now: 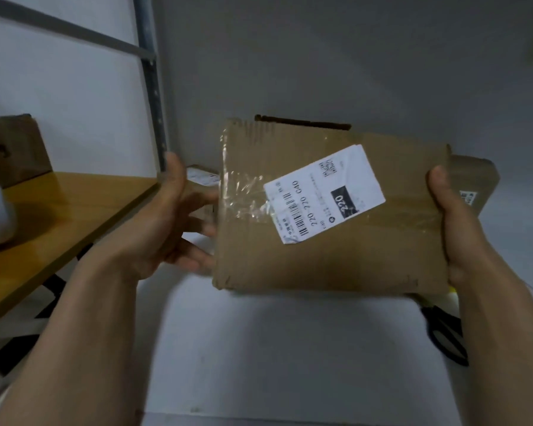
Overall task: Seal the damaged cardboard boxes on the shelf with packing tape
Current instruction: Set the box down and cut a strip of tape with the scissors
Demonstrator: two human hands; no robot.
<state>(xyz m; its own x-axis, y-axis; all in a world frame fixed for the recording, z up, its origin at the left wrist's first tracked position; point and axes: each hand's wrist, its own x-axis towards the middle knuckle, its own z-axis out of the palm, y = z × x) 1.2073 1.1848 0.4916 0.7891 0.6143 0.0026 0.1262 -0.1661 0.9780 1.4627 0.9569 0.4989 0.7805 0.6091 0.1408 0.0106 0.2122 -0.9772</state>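
Black-handled scissors (446,336) lie on the white shelf board (290,348), near the R forearm. Above the board, both hands hold a flat cardboard box (320,262), well apart, one per side. L hand (179,222): fingers straight and spread, tips against the box's L edge. R hand (456,229): clamped on the R edge, thumb on top, other fingers hidden behind. Top face has a shipping label (323,195) set askew and wrinkled clear tape (246,195) across the middle. Behind it: small box (202,179) on the L, another box (474,186) on the R. Far L: wooden table (59,216) w/ a brown box (13,149).
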